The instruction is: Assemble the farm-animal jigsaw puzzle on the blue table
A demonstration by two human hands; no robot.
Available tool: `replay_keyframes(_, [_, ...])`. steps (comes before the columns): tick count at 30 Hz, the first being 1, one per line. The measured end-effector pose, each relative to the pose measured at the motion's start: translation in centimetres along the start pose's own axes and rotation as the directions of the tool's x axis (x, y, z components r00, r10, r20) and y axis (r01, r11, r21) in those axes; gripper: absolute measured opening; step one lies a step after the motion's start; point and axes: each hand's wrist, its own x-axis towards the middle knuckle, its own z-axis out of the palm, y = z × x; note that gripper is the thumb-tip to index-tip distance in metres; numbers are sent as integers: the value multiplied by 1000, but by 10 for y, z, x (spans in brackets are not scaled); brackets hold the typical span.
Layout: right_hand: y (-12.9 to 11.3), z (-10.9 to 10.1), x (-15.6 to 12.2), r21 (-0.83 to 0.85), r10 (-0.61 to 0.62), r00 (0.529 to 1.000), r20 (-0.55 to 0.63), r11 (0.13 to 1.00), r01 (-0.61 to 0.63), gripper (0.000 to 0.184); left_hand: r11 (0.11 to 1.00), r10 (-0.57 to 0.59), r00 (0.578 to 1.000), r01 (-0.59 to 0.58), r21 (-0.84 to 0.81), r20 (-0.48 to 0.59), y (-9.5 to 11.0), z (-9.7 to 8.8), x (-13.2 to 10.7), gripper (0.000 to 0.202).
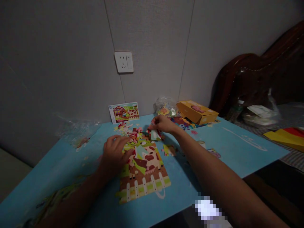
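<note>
Right hand (163,124) pinches a puzzle piece (155,135) under its fingertips, by the far edge of the cow puzzle (152,174). Left hand (116,148), loosely curved, thumb apart, sits at cow puzzle's left edge; picture card (126,113) behind cow puzzle, orange box (197,111) right-rear.

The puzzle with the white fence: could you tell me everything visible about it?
The puzzle lies flat on the blue table, partly built and apparently of printed card. A white fence runs along its near end; beyond it are brown ground and a patched cow. Its far end looks ragged, loose pieces around it. The left hand lies over its left side; contact is unclear.
</note>
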Motion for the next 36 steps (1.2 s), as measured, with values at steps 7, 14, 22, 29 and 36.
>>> replay_keyframes(7, [-44,82,-21,646,-31,987,-158,752,127,47,813,-321,944,319,-487,83,7,-3,2,30])
replay_keyframes(14, [-38,82,-19,701,100,976,-194,710,67,50,678,-501,865,374,-632,-25,-11,-10,5,27])
replay_keyframes(22, [-33,71,-15,652,134,951,-278,753,85,39,630,-550,835,406,-662,-12,-21,-4,5,30])
replay_keyframes(29, [-37,77,-19,680,47,970,-239,721,133,42,717,-288,921,389,-578,262,-6,4,3,35])
replay_keyframes(36, [-43,94,-30,474,-109,994,-19,874,105,44,667,-373,927,290,-686,30,-15,3,7,24])
